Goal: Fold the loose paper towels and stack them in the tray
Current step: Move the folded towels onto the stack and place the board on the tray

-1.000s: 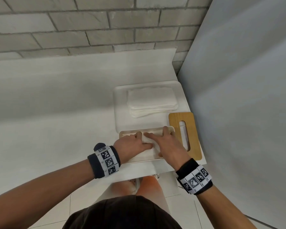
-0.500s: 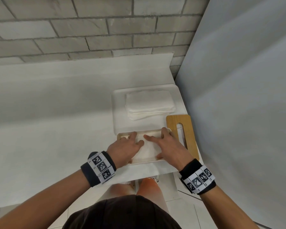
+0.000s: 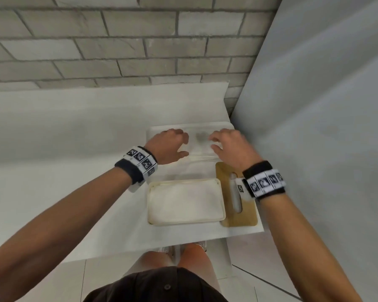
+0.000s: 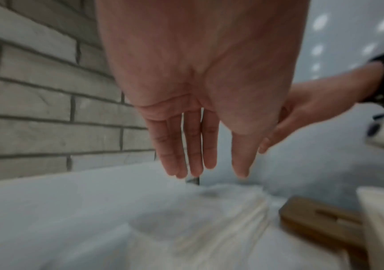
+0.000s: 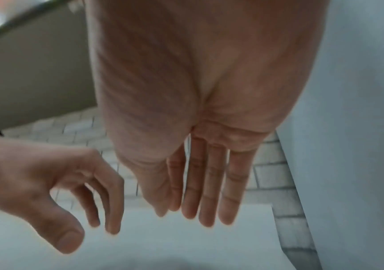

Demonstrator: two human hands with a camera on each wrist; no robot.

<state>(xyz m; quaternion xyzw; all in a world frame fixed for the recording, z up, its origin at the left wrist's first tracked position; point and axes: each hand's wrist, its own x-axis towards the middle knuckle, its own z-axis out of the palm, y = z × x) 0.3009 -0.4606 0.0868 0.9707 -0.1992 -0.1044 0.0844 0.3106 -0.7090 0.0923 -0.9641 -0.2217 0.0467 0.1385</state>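
Now | left hand (image 3: 168, 147) grip apart; right hand (image 3: 231, 149) grip apart | both above paper towels (image 3: 200, 147); tray (image 3: 186, 221) nearer

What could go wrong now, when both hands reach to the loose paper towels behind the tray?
1. The left hand and right hand hover open above the loose paper towels; they may lift several sheets together.
2. The right wrist passes over the wooden lid and might knock it.

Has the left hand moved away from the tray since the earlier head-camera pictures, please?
Yes. The left hand has left the tray and gone toward the brick wall, now over the paper towel pile.
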